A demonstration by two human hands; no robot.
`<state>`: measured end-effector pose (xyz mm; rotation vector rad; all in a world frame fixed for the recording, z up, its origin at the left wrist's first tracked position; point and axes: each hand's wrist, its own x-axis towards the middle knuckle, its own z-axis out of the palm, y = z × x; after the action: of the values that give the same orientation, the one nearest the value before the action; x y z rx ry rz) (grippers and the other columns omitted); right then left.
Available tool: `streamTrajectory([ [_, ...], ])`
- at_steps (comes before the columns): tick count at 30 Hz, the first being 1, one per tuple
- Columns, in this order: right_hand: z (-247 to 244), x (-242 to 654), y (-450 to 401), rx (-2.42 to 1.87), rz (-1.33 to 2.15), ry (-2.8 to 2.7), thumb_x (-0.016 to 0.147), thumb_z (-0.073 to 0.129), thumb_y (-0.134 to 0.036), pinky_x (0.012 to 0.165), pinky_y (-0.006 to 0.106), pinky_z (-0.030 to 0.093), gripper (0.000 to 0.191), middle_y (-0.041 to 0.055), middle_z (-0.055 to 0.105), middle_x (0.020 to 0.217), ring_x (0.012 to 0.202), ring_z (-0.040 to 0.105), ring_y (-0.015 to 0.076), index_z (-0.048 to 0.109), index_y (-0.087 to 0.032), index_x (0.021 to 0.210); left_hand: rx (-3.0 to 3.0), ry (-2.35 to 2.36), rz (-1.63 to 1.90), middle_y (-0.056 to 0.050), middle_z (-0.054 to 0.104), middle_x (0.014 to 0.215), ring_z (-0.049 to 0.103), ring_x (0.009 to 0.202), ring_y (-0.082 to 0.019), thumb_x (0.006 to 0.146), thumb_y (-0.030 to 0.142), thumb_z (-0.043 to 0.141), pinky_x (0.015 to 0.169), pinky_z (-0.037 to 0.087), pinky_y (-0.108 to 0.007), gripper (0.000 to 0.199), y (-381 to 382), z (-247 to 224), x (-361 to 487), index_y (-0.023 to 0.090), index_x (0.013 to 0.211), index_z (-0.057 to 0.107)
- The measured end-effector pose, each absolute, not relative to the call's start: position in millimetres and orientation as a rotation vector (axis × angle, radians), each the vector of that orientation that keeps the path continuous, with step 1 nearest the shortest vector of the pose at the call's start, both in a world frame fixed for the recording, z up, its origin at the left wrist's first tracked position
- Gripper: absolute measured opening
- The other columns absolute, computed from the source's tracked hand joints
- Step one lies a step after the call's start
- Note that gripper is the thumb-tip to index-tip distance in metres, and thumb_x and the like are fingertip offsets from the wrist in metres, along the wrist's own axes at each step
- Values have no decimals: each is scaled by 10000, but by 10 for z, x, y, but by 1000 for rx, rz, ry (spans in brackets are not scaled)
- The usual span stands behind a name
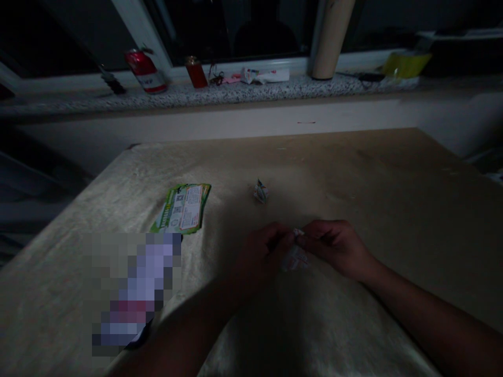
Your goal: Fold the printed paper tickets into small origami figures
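Observation:
Between my two hands is a small piece of printed paper [298, 232], pinched by the fingertips of both. My left hand [269, 246] lies in shadow with its fingers closed on the paper's left side. The fingers of my right hand [338, 243] are closed on its right side. Just below the fingers, more whitish printed paper [295, 260] shows; whether it is the same piece I cannot tell. A small folded paper piece [260, 192] stands on the table [373, 183] beyond my hands.
Green printed packets [183, 209] lie at the left, with a blurred-out phone-like object [145, 288] nearer. On the windowsill [236, 97] are a red can [147, 73], an orange-red lighter-like object [196, 73], a white wrapper [267, 76], a cardboard tube [332, 39] and a yellow container [406, 64].

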<state>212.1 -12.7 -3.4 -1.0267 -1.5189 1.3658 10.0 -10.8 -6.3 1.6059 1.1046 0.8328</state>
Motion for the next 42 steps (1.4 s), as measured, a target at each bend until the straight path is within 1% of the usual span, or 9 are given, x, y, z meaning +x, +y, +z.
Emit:
streamTrajectory([
  [4, -41, 2195, -104, -842, 1540, -1438, 946, 687, -359, 671, 226, 533, 241, 39, 747, 743, 694, 689, 128, 770, -156, 846, 1429, 986, 832, -9, 667, 728, 571, 625, -116, 943, 455, 630, 571, 430, -224, 312, -117, -42, 85, 157, 897, 710],
  [8, -35, 2242, -79, -713, 1749, -1363, 928, 726, -310, 694, 207, 563, 172, 40, 783, 770, 704, 725, 122, 803, -162, 969, 1258, 818, 787, -26, 697, 756, 581, 610, -108, 915, 465, 683, 563, 447, -217, 316, -129, -40, 63, 152, 875, 696],
  [11, -47, 2237, -79, -676, 1829, -1370, 913, 749, -274, 705, 183, 569, 137, 42, 796, 797, 717, 734, 107, 807, -159, 960, 1209, 749, 720, -47, 716, 791, 600, 614, -110, 911, 457, 696, 570, 468, -221, 317, -133, -18, 54, 142, 884, 705],
  [14, -73, 2234, -77, -667, 1846, -1380, 891, 773, -263, 691, 175, 573, 114, 39, 796, 792, 708, 736, 103, 800, -155, 917, 1217, 738, 695, -41, 694, 756, 573, 593, -99, 902, 459, 708, 557, 444, -210, 329, -136, 10, 53, 131, 873, 713],
  [19, -91, 2259, -75, -721, 1866, -1429, 873, 788, -300, 666, 200, 576, 165, 43, 777, 759, 683, 723, 114, 786, -135, 875, 1266, 717, 655, -52, 691, 746, 544, 580, -97, 904, 485, 690, 551, 418, -212, 366, -132, 8, 47, 125, 838, 697],
  [28, -68, 2265, -129, -875, 1730, -1596, 878, 757, -376, 606, 236, 552, 258, 59, 739, 719, 632, 672, 133, 755, -123, 823, 1553, 819, 601, 11, 580, 671, 474, 585, -96, 949, 418, 603, 544, 372, -206, 309, -121, 46, -3, 139, 840, 678],
  [31, -72, 2248, -136, -923, 1658, -1657, 864, 749, -335, 545, 216, 507, 222, 34, 697, 672, 575, 614, 113, 733, -130, 781, 1639, 854, 588, 20, 550, 666, 464, 594, -97, 951, 377, 574, 549, 360, -207, 285, -115, 60, 10, 141, 813, 654],
  [35, -99, 2215, -149, -1042, 1581, -1694, 812, 740, -251, 466, 188, 394, 183, -30, 570, 583, 502, 484, 76, 663, -143, 686, 1736, 835, 588, 33, 518, 659, 450, 599, -96, 949, 349, 555, 555, 344, -210, 270, -109, 44, 28, 149, 781, 623],
  [42, -100, 2180, -159, -1095, 1534, -1674, 766, 709, -217, 443, 189, 333, 165, -60, 466, 551, 476, 387, 62, 602, -156, 655, 1791, 855, 590, 26, 520, 656, 453, 598, -106, 958, 372, 521, 561, 337, -221, 290, -108, 45, 47, 155, 797, 625],
])
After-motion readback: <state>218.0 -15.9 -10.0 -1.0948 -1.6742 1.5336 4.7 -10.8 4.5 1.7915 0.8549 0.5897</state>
